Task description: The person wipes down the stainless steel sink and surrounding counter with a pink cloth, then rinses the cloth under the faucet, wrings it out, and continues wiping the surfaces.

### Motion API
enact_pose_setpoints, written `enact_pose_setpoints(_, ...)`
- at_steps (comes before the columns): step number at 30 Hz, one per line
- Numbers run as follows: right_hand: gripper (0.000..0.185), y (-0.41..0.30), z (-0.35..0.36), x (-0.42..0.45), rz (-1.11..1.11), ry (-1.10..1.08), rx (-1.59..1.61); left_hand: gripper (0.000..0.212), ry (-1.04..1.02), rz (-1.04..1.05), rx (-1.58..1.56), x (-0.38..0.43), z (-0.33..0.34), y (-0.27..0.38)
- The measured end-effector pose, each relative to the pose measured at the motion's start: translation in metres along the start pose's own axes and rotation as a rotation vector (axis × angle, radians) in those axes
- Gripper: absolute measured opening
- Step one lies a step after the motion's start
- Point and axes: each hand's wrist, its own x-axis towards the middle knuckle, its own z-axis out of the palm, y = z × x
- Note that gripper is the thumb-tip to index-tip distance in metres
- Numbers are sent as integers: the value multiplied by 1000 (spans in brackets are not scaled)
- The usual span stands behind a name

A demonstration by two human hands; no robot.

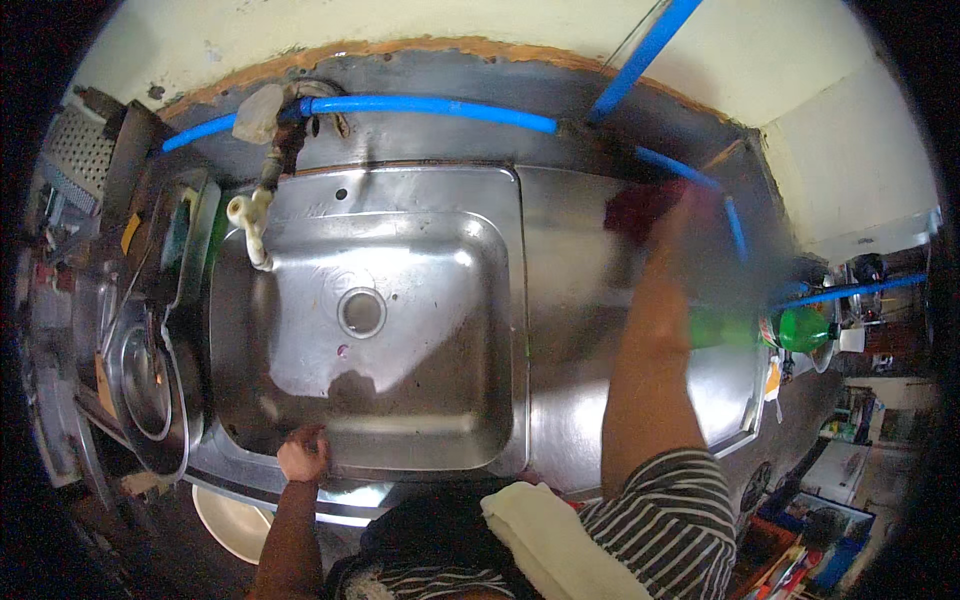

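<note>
My left hand (304, 455) is at the front rim of a stainless steel sink (519, 300), its fingers curled and nothing visible in them. Stretched out to the back right, my right hand (679, 206) is blurred and appears closed on a dark red cloth (634, 210) against the steel drainboard (566, 405). Its fingers are hard to make out. The sink basin holds no dishes, and a small pinkish scrap (343, 351) lies near its round drain (362, 313). A cream plastic tap (251, 214) hangs over the basin's left back corner.
Blue pipes (435, 111) run along the back wall. Pans (150, 382) and a metal grater (79, 154) crowd the left side. On the right stands a green plastic bottle (802, 330) with a white cap. Below the sink's front edge sits a cream basin (229, 525).
</note>
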Motion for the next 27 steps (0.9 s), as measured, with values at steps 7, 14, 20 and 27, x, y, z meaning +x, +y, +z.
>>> enact_pose_setpoints(7,72,44,43,-3,-14,225,-831,19,-20,37,-27,7,5,0)
enact_pose_setpoints(14,71,44,258,-204,-575,-671,-1005,17,30,-47,-24,-5,7,-9)
enact_pose_setpoints(20,66,21,232,-107,-829,-889,-1328,19,23,5,58,-1,13,-16)
enact_pose_setpoints(27,58,7,111,-1,-621,-325,-1989,21,85,117,-36,-7,11,-17)
